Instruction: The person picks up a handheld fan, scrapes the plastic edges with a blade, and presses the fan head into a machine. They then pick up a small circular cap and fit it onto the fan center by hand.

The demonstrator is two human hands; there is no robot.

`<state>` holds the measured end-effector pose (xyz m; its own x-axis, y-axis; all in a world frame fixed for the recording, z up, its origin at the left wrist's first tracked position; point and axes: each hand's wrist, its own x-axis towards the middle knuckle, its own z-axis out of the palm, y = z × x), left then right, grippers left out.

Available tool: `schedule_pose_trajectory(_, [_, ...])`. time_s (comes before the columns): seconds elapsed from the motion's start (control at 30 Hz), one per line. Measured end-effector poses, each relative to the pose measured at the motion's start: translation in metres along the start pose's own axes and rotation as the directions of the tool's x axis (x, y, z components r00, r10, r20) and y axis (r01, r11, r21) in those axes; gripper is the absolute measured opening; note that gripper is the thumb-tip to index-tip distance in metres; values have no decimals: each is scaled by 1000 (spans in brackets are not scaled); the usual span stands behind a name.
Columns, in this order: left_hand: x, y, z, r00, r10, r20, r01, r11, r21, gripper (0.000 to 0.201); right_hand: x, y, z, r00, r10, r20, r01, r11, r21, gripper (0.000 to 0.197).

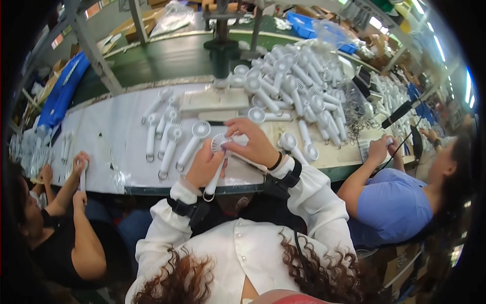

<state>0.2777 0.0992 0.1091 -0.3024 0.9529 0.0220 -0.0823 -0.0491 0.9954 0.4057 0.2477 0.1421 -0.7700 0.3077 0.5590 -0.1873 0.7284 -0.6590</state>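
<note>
Both my hands hold one white handheld fan [218, 142], its round grille up and its handle pointing down toward the table's front edge. My left hand [203, 164] is closed around the fan near the neck. At the grille, my right hand [249, 144] is closed, with its fingertips pressed on the middle and rim; whether they also pinch something small is hidden. A dark, narrow piece [216, 123] lies by my right fingertips, and I cannot tell if they hold it. Several more white fans [173, 136] with wrist loops lie left of my hands.
A large heap of white fans [291, 76] covers the table to the right. Behind my hands stands a pale block [208, 101] beneath a dark press-like post [220, 50]. Co-workers sit at left [76, 223] and right [392, 197]. A green belt [167, 63] runs behind.
</note>
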Motion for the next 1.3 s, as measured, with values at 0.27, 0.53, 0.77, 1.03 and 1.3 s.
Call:
schedule_pose_trajectory(0.27, [14,2,0,999,14,50,-13,1000,-6,21,2,23,4,913,272,305,-389,806,446,38])
schedule_pose_trajectory(0.53, [43,-3,-1,975,-136,-177,128,990,-58,40,29,50,10,899,402,172,-437,846,307,34])
schedule_pose_trajectory(0.77, [75,6,-6,946,-198,-258,206,979,4,36,50,71,14,887,459,48,-458,864,208,33])
schedule_pose_trajectory(1.03, [110,8,-20,875,-434,-216,398,897,-190,43,48,62,4,940,-341,-1,290,799,-527,32])
schedule_pose_trajectory(1.3, [138,3,-25,878,-438,-194,402,894,-198,44,59,68,1,940,-318,126,306,614,-727,33])
